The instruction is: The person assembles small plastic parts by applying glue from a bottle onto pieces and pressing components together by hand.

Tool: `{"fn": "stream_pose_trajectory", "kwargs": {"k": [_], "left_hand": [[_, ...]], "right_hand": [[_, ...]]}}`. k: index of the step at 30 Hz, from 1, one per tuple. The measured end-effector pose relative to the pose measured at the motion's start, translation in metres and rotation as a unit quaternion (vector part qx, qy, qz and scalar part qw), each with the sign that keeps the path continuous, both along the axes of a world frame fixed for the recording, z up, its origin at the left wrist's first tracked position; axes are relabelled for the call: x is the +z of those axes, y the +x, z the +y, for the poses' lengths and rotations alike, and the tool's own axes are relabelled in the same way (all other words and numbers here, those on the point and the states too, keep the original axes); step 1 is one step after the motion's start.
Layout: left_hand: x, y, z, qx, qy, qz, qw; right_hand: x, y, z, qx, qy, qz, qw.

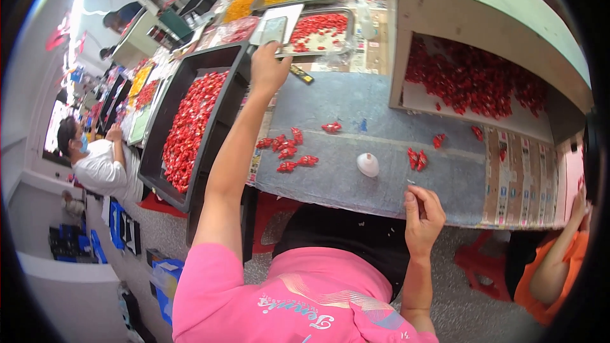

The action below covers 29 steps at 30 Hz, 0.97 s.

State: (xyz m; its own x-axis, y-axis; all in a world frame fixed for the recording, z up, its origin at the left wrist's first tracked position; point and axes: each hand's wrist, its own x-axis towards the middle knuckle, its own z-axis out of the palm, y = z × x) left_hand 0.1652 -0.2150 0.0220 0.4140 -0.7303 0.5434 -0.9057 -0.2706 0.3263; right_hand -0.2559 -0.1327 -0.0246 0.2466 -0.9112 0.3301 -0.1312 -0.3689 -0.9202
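Observation:
My left hand (pixel 269 68) reaches to the far left of the grey work surface (pixel 337 95). Its fingertips are at the near end of a phone-like flat rectangle (pixel 274 29), thumb apart; whether they touch it is unclear. At the front edge, my right hand (pixel 424 215) pinches something tiny, with a thin pale tip (pixel 411 181) showing above the fingers. A white domed object with a small tip (pixel 367 164) stands left of that hand. Small red pieces (pixel 417 159) lie beyond it, and a cluster of similar red pieces (pixel 286 152) lies further left.
A dark crate (pixel 238 70) of red pieces stands left of my arm. At the back are a metal tray (pixel 348 37) with red pieces, a clear bottle (pixel 365 18) and a cutter-like tool (pixel 301 74). A shelf box (pixel 400 44) holds a red heap. People sit on both sides.

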Motion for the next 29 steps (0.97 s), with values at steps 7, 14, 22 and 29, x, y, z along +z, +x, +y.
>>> {"fn": "stream_pose_trajectory", "kwargs": {"k": [7,14,22,29], "left_hand": [[-0.002,0.046,-0.085,0.232,0.151,0.047,0.960],[-0.010,0.083,-0.098,0.256,0.251,0.127,0.925],[-0.006,0.081,-0.110,0.290,0.234,0.092,0.923],[0.006,0.070,-0.112,0.288,0.234,0.104,0.923]], "right_hand": [[-0.001,0.000,0.004,-0.049,-0.036,0.057,0.996],[0.003,0.006,0.002,-0.047,-0.039,0.072,0.996],[0.005,0.004,-0.002,-0.038,-0.030,0.075,0.996],[0.004,0.004,-0.002,-0.037,-0.052,0.072,0.995]]}}
